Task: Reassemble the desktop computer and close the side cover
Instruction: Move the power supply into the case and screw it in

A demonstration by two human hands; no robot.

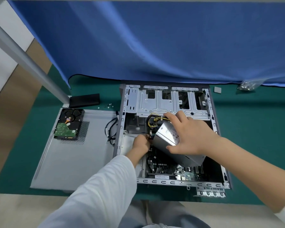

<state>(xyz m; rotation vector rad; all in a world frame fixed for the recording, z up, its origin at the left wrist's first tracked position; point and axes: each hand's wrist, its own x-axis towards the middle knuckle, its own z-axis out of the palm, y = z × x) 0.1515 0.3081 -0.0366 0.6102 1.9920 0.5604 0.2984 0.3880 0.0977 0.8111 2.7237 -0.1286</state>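
Right hand (pixel 190 134) grips the tilted power supply (pixel 169 137) above the open case (pixel 122 129), left hand (pixel 141 143) pinching cables beside it.

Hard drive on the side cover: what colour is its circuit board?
Green, on the black hard drive; the head view shows it.

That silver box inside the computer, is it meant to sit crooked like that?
It is crooked for now: the silver box is tilted over the circuit board, gripped by the right hand, not seated in the case. The left hand is at its cables. The hard drive lies outside on the removed side cover.
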